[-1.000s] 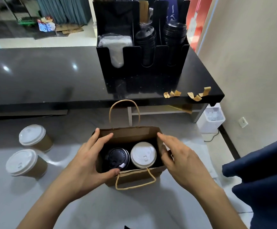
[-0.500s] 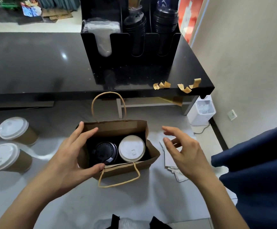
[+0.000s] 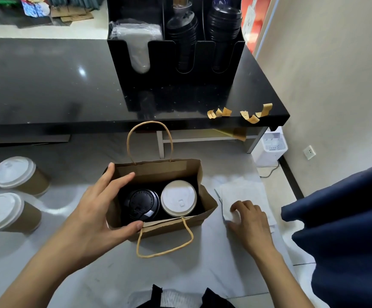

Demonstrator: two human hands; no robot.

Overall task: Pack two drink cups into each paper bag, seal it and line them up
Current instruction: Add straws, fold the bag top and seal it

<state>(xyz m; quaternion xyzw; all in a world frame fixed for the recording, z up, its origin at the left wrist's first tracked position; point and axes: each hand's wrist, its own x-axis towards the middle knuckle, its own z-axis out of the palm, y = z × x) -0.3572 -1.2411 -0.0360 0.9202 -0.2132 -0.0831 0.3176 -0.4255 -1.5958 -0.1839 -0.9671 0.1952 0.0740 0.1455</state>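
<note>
Gripping the left end of the open bag [image 3: 199,174], my left hand [image 3: 96,207] hasn't moved. My right hand [image 3: 250,221] has left the bag and now lies curled on the white paper sheets [image 3: 242,194] just right of it, pinching their corner.

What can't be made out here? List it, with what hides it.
- Cup bodies inside the paper bag: head view, bag walls hide all but the black lid and white lid.
- Right hand fingertips on the white sheets: curled under; grip unclear.
- Black lid lettering: too small.
</note>
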